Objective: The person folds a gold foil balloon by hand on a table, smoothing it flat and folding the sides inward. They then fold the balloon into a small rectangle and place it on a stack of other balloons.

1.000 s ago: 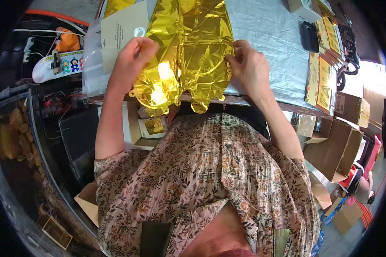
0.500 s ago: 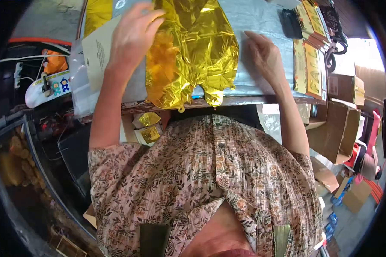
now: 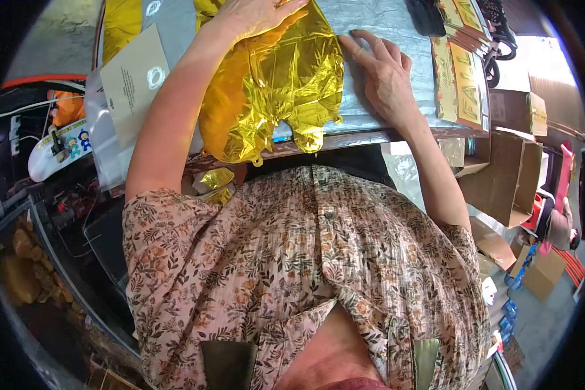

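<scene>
Gold, crinkled and shiny, a large foil piece (image 3: pixel 299 78) lies on the silvery table cover (image 3: pixel 396 136), its lobed lower end reaching over the front edge of the table, toward the person's flowered shirt (image 3: pixel 305 260). The person's left hand (image 3: pixel 250 16) lies across the upper part of the foil, palm down, its fingers stretched toward the right; nothing is visibly pinched, and whether the hand presses down firmly cannot be told. The right hand (image 3: pixel 387 78) is on the table cover beside the foil's right edge, with its fingers loosely spread and slightly bent; the tip of the forefinger is right by that edge, though whether it touches cannot be told. To the left of the foil sits a grey card (image 3: pixel 127 91) with small print, a white coil (image 3: pixel 155 77) on top of it, and beyond that is another gold piece (image 3: pixel 120 29). Clear plastic (image 3: pixel 104 146) lies along the table's left side. At the right end are stacked packs (image 3: pixel 465 84) marked "FALL", near a black object (image 3: pixel 426 16). Small gold packets (image 3: pixel 216 179) show below the table edge, and open cardboard boxes (image 3: pixel 507 179) stand off to the right.
</scene>
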`<state>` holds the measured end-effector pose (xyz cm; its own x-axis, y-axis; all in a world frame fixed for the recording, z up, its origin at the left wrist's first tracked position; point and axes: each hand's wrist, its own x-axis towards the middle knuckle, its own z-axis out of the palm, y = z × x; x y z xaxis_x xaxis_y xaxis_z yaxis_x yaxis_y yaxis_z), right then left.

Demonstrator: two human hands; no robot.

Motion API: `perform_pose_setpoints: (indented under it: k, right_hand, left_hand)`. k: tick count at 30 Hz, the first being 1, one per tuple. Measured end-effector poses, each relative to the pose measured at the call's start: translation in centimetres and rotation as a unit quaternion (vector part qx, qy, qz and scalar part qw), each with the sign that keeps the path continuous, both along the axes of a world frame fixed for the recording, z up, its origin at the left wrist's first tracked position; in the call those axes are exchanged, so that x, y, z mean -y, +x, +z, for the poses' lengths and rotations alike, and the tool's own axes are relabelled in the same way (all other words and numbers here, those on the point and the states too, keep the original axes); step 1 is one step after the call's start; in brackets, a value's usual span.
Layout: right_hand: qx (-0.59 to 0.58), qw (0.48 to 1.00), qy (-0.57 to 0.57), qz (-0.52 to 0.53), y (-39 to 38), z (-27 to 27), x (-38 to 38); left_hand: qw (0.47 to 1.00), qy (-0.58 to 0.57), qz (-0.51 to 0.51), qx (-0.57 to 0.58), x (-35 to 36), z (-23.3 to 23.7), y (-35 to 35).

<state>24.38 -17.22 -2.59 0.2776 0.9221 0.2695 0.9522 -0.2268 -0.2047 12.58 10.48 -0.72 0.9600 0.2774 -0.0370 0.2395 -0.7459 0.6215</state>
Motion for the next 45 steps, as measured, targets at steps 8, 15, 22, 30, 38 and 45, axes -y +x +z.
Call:
perform_pose_setpoints:
  k: [8, 15, 22, 30, 38, 45]
  right_hand:
    - [0.02, 1.0, 0.0, 0.005, -0.6, -0.1, -0.1]
    - [0.047, 0.999, -0.007, 0.016, -0.9, 0.1, -0.2]
    - [0.08, 0.996, -0.025, 0.035, -1.0, 0.7, -0.6]
    - [0.103, 0.991, -0.051, 0.075, -0.8, 0.4, -0.8]
    - [0.117, 0.988, -0.069, 0.074, -0.8, 1.0, -0.8]
    - [0.032, 0.99, -0.009, 0.136, 1.3, 1.4, -3.9]
  left_hand:
    - [0.978, 0.188, -0.02, 0.088, 0.2, 0.6, -0.6]
    - [0.981, 0.173, -0.024, 0.08, -0.5, 0.1, -0.6]
    - [0.977, 0.189, -0.032, 0.09, -0.6, -0.5, -0.5]
    - [0.966, 0.23, -0.055, 0.1, -1.2, -1.4, -0.1]
    - [0.98, 0.159, -0.008, 0.116, 1.2, 1.3, -1.3]
    - [0.949, 0.265, 0.005, 0.172, 0.0, -2.6, -1.0]
